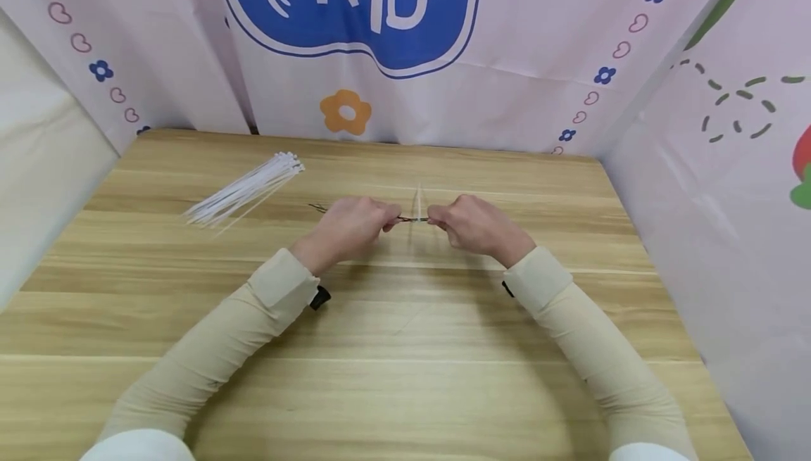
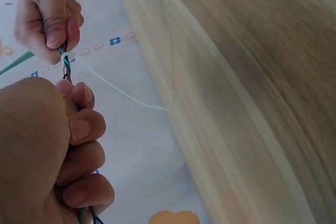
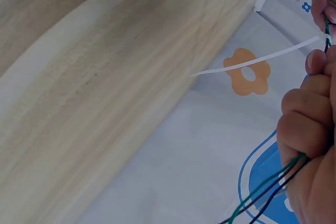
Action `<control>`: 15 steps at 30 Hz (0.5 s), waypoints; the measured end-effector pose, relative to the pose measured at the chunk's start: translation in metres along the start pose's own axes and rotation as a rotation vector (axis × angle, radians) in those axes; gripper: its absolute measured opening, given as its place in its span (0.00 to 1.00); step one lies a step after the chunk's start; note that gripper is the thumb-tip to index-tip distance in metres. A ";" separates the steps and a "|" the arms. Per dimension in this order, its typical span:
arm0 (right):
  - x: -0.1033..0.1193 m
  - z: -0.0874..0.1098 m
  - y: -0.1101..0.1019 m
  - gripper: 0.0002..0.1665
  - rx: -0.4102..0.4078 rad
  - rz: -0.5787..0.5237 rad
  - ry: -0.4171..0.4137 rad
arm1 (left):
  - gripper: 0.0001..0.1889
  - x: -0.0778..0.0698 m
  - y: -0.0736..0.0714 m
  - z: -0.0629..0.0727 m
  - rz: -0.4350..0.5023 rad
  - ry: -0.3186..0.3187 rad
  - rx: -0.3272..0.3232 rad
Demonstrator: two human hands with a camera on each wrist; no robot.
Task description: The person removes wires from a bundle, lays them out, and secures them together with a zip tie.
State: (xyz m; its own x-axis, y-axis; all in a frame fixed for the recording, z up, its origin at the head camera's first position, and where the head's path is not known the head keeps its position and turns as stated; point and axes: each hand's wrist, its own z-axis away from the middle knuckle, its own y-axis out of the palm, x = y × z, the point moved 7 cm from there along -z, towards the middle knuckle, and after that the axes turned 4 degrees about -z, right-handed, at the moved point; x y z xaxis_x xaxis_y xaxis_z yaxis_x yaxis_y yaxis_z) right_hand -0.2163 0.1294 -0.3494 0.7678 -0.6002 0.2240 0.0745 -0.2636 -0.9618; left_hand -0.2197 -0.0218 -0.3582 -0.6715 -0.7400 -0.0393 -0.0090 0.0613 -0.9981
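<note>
A thin bundle of green, black and blue wires (image 2: 66, 67) stretches between the two hands, held above the wooden table. My left hand (image 1: 351, 227) grips it with curled fingers, and loose wire ends stick out to its left. On the other side, my right hand (image 1: 476, 225) pinches the bundle a short way off; green and dark wire tails (image 3: 268, 187) hang out of that fist. Looped around the wires in the small gap between the hands is a white cable tie (image 3: 262, 57), its long tail pointing away toward the back. The fists hide most of the bundle.
A pile of white cable ties (image 1: 247, 190) lies on the wooden table (image 1: 405, 348), left of the hands toward the back. Printed cloth (image 1: 519, 88) hangs behind the table's far edge and along the right side.
</note>
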 end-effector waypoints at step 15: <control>-0.006 0.004 0.005 0.18 0.080 0.240 0.097 | 0.08 0.010 0.000 0.005 -0.075 -0.042 0.014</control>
State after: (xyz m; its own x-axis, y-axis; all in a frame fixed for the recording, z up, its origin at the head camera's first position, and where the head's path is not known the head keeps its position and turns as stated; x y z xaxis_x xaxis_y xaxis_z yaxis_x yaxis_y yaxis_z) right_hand -0.2177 0.1349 -0.3567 0.7055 -0.7087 -0.0012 -0.0487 -0.0468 -0.9977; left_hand -0.2223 -0.0328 -0.3583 -0.6374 -0.7698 0.0341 -0.0475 -0.0049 -0.9989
